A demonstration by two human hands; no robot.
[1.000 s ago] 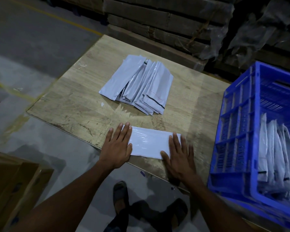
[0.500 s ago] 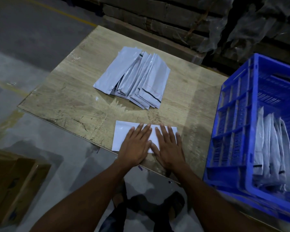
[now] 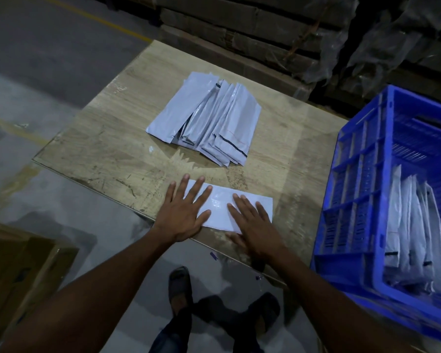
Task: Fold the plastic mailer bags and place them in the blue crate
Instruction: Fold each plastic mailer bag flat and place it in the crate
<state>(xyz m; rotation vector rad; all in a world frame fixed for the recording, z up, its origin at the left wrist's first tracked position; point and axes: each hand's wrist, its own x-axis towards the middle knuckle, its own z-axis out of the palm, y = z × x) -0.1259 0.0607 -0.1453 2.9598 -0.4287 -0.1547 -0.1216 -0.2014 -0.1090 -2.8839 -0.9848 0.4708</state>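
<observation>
Mailer bag [image 3: 224,208], folded into a long white strip, is lying at the near edge of the desk [image 3: 107,151] under both our palms. Our left hand [image 3: 182,214] is pressing flat on its left end with fingers spread and straight, gripping nothing; our right hand [image 3: 253,222] is pressing flat on its right part the same way, fingers extended, its heel seeming to sit right at the desk edge.

We are judging the slick plastic as the main risk: with only flat pressure and no pinch, the fold is likely to spring open the moment we are lifting our palms, and trapped air could be puffing it up again. The strip is also lying so close to the edge that a sideways smoothing stroke could be sliding it off onto the floor.

Farther out, the pile of unfolded mailer bags [image 3: 209,123] is fanning loosely mid-desk, well apart from our hands; a careless reach could be scattering it. To the right, the blue crate [image 3: 354,189] is standing just beside the desk with folded bags [image 3: 413,230] leaning upright inside, and a loosely dropped bag could be toppling them or unfolding as it lands.
</observation>
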